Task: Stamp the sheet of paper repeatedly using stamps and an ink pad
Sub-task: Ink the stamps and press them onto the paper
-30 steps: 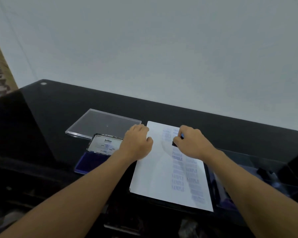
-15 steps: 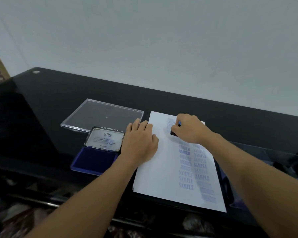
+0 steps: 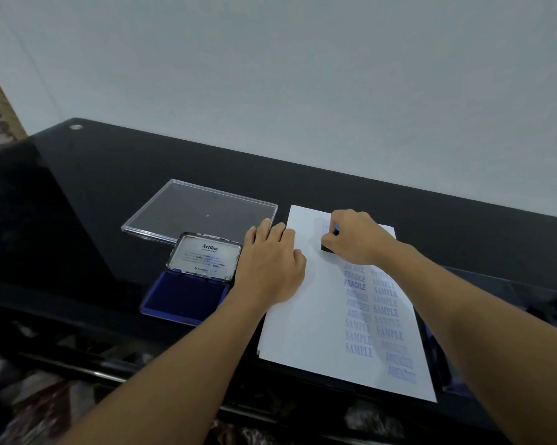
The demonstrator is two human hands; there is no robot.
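A white sheet of paper (image 3: 306, 319) lies on the black glossy table (image 3: 110, 175), printed with two columns of blue stamp marks reading FRAGILE, AMENDED and SAMPLE. My right hand (image 3: 357, 236) grips a small black stamp (image 3: 327, 248) with a blue top and presses it onto the upper part of the sheet. My left hand (image 3: 270, 261) lies flat on the paper's left edge, fingers straight. An open blue ink pad (image 3: 184, 295) with its Artline lid raised sits just left of my left hand.
A clear plastic lid (image 3: 200, 213) lies flat behind the ink pad. A transparent box (image 3: 508, 303) with dark items stands at the right, partly hidden by my right forearm. A pale wall rises behind the table's far edge.
My left hand flattened from a loose fist onto the paper's left edge. My right hand stayed on the stamp near the top of the sheet. The camera shifted slightly.
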